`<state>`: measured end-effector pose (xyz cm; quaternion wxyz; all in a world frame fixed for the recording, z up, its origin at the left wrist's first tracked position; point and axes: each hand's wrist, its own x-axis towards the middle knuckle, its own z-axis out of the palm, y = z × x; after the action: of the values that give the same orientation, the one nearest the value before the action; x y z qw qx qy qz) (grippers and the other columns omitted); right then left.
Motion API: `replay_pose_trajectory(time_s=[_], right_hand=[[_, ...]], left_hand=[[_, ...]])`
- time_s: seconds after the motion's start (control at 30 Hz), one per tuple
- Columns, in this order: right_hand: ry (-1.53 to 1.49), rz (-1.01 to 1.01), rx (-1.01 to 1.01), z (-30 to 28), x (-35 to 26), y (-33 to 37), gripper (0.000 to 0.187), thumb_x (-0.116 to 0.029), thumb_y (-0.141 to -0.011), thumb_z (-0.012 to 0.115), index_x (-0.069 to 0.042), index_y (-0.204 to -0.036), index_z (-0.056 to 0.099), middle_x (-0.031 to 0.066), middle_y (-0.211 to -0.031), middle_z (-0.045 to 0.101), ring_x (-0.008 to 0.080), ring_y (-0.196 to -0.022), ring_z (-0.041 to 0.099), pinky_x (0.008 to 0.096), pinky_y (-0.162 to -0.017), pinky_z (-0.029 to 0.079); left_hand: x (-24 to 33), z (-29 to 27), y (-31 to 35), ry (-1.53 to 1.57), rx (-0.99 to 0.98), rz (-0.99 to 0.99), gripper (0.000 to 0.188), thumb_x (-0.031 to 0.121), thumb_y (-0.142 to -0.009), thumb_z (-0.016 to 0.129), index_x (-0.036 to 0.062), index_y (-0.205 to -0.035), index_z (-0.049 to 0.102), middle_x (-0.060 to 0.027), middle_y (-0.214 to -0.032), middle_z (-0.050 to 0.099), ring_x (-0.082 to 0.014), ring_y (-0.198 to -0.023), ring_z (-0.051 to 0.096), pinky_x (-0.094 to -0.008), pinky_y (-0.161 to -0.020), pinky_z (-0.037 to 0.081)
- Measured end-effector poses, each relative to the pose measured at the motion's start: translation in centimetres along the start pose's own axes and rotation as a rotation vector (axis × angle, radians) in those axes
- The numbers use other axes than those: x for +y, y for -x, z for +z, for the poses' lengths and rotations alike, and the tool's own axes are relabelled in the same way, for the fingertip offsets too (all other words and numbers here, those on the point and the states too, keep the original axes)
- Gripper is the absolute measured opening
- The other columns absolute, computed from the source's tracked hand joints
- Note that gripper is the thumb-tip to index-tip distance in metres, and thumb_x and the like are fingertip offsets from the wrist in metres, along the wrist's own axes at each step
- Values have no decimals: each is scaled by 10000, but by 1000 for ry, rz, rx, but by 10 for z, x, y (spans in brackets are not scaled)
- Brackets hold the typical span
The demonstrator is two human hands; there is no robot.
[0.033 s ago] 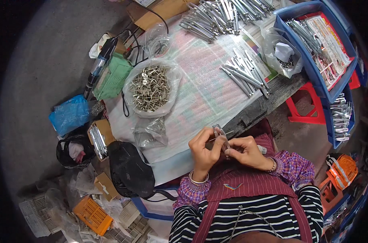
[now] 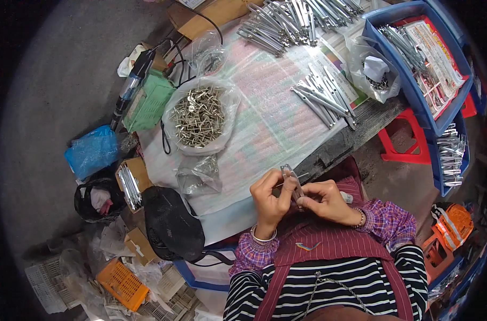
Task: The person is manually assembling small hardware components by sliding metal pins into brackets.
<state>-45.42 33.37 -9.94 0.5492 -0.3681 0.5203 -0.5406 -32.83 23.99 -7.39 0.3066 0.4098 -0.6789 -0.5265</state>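
Note:
Both my hands meet in front of my lap, by the near edge of the table. My left hand [image 2: 273, 199] pinches a flat metal strip with holes [image 2: 288, 172] between thumb and fingers. A thin pin [image 2: 302, 175] sticks out across the strip. My right hand [image 2: 329, 200] grips the strip's lower part between thumb and fingertips. Fingers hide much of that lower part. On the table, a clear plastic bag [image 2: 231, 109] holds a heap of brass-coloured rivets or pins [image 2: 199, 117]. Several similar metal strips [image 2: 323, 96] lie loose near the right edge.
A large pile of metal strips [image 2: 294, 24] lies at the far side. Blue trays [image 2: 414, 107] with metal parts stand right, above a red stool [image 2: 406, 140]. A small bag of parts [image 2: 380, 88], a green basket [image 2: 149, 101] and a black bag [image 2: 174, 224] flank the table [image 2: 270, 123].

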Motion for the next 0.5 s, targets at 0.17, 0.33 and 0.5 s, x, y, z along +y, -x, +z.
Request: replay_pose_trajectory(time_s=[0.17, 0.33, 0.5], right_hand=[[10, 51, -21, -1, -5, -1, 131, -59, -779, 634, 33, -872, 636, 67, -656, 624, 63, -582, 551, 223, -492, 421], [31, 14, -22, -1, -10, -2, 130, -55, -783, 634, 35, -876, 635, 60, -650, 621, 63, -585, 551, 224, -497, 427], [23, 9, -19, -4, -5, -1, 133, -53, -790, 631, 41, -884, 633, 58, -660, 625, 61, -594, 554, 223, -508, 438]], left_hand=[[-1, 2, -1, 20, -27, -58, 234, 128, -815, 626, -24, -678, 513, 16, -594, 382, -53, -554, 364, -223, -468, 266], [4, 1, -3, -57, 12, 105, 271, 159, -798, 667, -29, -665, 523, 12, -592, 408, -55, -558, 377, -220, -479, 285], [5, 9, -4, 40, 5, -51, 261, 155, -796, 668, -34, -681, 529, 5, -612, 442, -57, -569, 394, -213, -493, 302]])
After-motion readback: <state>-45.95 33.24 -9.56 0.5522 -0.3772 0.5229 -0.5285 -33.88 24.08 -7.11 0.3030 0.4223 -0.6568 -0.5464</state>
